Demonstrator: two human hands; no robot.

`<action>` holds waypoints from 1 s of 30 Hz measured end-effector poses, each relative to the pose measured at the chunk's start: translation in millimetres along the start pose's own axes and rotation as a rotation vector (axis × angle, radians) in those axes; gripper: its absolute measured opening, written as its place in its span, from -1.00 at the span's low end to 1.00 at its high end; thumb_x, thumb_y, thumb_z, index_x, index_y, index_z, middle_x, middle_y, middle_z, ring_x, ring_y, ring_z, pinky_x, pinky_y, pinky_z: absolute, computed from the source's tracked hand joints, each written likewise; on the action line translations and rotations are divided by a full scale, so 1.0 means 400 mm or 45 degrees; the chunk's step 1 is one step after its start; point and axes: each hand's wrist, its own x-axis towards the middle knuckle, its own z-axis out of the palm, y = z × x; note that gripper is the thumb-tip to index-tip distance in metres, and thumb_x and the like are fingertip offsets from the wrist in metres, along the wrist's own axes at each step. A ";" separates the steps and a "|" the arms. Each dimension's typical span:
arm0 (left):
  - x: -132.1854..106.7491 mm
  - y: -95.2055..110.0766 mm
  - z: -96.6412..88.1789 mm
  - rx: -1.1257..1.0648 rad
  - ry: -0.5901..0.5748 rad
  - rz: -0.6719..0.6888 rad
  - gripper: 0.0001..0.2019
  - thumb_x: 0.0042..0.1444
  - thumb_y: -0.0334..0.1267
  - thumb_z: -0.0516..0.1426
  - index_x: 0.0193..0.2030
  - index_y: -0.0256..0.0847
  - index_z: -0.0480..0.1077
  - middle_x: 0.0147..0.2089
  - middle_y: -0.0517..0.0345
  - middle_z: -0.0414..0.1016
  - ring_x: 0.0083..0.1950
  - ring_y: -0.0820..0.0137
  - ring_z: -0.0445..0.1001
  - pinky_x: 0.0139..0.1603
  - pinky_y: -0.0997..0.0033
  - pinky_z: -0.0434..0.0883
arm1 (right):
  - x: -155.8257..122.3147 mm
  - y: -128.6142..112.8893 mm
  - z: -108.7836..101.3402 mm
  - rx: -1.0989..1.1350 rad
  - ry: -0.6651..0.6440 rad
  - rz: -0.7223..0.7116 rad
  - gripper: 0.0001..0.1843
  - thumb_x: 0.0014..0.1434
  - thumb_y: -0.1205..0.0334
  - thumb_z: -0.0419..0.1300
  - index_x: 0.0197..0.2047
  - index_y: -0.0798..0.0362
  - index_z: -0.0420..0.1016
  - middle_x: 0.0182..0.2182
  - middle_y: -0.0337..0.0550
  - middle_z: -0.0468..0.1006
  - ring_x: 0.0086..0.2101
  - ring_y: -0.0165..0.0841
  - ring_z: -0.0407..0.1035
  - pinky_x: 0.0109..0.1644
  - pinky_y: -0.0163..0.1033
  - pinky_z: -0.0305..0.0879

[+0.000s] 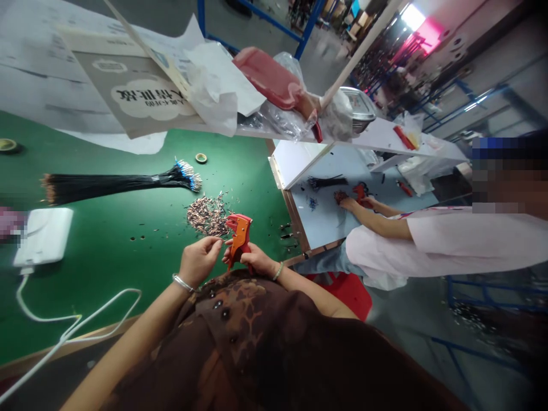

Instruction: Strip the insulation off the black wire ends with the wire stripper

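My right hand (257, 260) is wrapped round the handles of an orange-and-red wire stripper (240, 234), its head pointing up and away from me. Close to the left of the tool, my left hand (200, 260) is closed in a pinch; what its fingertips hold is too small to make out. Just beyond both hands lies a loose pile of short copper-coloured wire pieces (208, 214). Farther left on the green tabletop (166, 257) rests a bundle of black wires (115, 186) with blue and bare metal ends on its right.
A white power bank (45, 237) with a white cable (105, 305) lies at left. A tape roll (201, 158) sits behind the pile. Papers (149, 97) and a red bag (269, 80) cover the shelf above. At right, a co-worker (440, 240) holds a similar red tool (362, 193).
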 end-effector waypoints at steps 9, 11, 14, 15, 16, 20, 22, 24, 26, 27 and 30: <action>-0.003 0.035 0.003 0.286 -0.024 0.097 -0.70 0.17 -0.08 0.05 -0.25 -0.16 0.57 -0.36 0.07 0.63 -0.43 0.37 0.50 -0.38 0.47 0.26 | 0.016 0.006 0.009 -0.292 0.132 -0.027 -0.55 -0.13 0.42 0.10 -0.08 0.11 0.35 -0.22 -0.10 0.53 -0.18 -0.28 0.43 -0.04 -0.16 0.40; -0.001 0.036 0.005 0.337 -0.023 0.129 -0.70 0.17 -0.09 0.05 -0.21 -0.15 0.58 -0.34 0.04 0.63 -0.41 0.35 0.52 -0.38 0.46 0.26 | 0.016 -0.001 0.014 -0.344 0.133 -0.024 -0.63 -0.13 0.42 0.09 -0.16 0.11 0.36 -0.27 -0.12 0.53 -0.22 -0.30 0.42 -0.07 -0.18 0.40; 0.002 0.044 0.006 0.422 -0.035 0.155 -0.69 0.18 -0.08 0.06 -0.15 -0.13 0.58 -0.33 0.03 0.64 -0.41 0.32 0.53 -0.41 0.44 0.24 | 0.015 -0.013 0.021 -0.381 0.125 -0.038 -0.69 -0.15 0.43 0.07 -0.24 0.10 0.35 -0.33 -0.17 0.51 -0.30 -0.34 0.40 -0.12 -0.20 0.41; 0.002 0.048 0.004 0.455 -0.042 0.160 -0.69 0.18 -0.08 0.05 -0.14 -0.12 0.58 -0.34 0.03 0.64 -0.43 0.31 0.53 -0.42 0.44 0.22 | 0.014 -0.016 0.023 -0.391 0.137 -0.039 -0.70 -0.15 0.43 0.06 -0.26 0.10 0.34 -0.35 -0.18 0.50 -0.31 -0.35 0.40 -0.13 -0.21 0.41; 0.002 0.054 0.002 0.491 -0.051 0.165 -0.69 0.18 -0.08 0.05 -0.14 -0.12 0.58 -0.36 0.03 0.63 -0.44 0.31 0.52 -0.44 0.44 0.20 | 0.014 -0.018 0.024 -0.402 0.153 -0.035 -0.72 -0.14 0.43 0.07 -0.27 0.10 0.33 -0.36 -0.18 0.50 -0.32 -0.35 0.39 -0.14 -0.21 0.40; 0.000 0.075 -0.009 0.649 -0.136 0.201 -0.68 0.21 -0.09 0.01 -0.26 -0.12 0.57 -0.44 0.03 0.60 -0.48 0.30 0.49 -0.51 0.42 0.09 | 0.014 -0.016 0.025 -0.424 0.201 -0.037 -0.80 -0.09 0.37 0.12 -0.30 0.10 0.32 -0.38 -0.18 0.47 -0.33 -0.35 0.39 -0.19 -0.22 0.39; -0.001 0.080 -0.011 0.697 -0.164 0.222 -0.68 0.22 -0.10 0.00 -0.28 -0.12 0.57 -0.44 0.02 0.59 -0.48 0.30 0.49 -0.52 0.42 0.06 | 0.014 -0.009 0.021 -0.413 0.211 -0.073 -0.80 -0.04 0.29 0.18 -0.28 0.09 0.32 -0.41 -0.21 0.46 -0.36 -0.37 0.37 -0.22 -0.24 0.39; -0.003 0.080 -0.010 0.713 -0.169 0.232 -0.69 0.21 -0.11 0.00 -0.25 -0.11 0.56 -0.43 0.02 0.59 -0.47 0.29 0.50 -0.51 0.42 0.06 | 0.014 0.001 0.017 -0.403 0.228 -0.101 -0.73 0.00 0.17 0.25 -0.25 0.09 0.32 -0.43 -0.22 0.44 -0.40 -0.40 0.36 -0.26 -0.26 0.38; -0.004 0.077 -0.006 0.707 -0.177 0.235 -0.69 0.22 -0.11 0.00 -0.21 -0.11 0.56 -0.41 0.02 0.60 -0.45 0.28 0.51 -0.50 0.43 0.08 | 0.012 0.010 0.014 -0.416 0.253 -0.112 -0.64 0.03 0.04 0.29 -0.23 0.10 0.32 -0.45 -0.23 0.44 -0.45 -0.42 0.34 -0.30 -0.28 0.36; -0.005 0.075 -0.004 0.699 -0.184 0.237 -0.69 0.23 -0.11 0.00 -0.20 -0.11 0.56 -0.40 0.02 0.60 -0.45 0.27 0.51 -0.50 0.43 0.09 | 0.010 0.012 0.013 -0.432 0.270 -0.113 -0.61 0.04 -0.01 0.29 -0.24 0.10 0.32 -0.47 -0.23 0.44 -0.47 -0.43 0.34 -0.33 -0.29 0.35; -0.005 0.070 0.003 0.674 -0.202 0.238 -0.67 0.25 -0.10 -0.02 -0.20 -0.11 0.56 -0.37 0.01 0.61 -0.42 0.26 0.53 -0.49 0.42 0.10 | 0.005 0.014 0.015 -0.496 0.317 -0.100 -0.55 0.08 -0.15 0.24 -0.31 0.10 0.30 -0.54 -0.25 0.41 -0.53 -0.45 0.31 -0.40 -0.31 0.31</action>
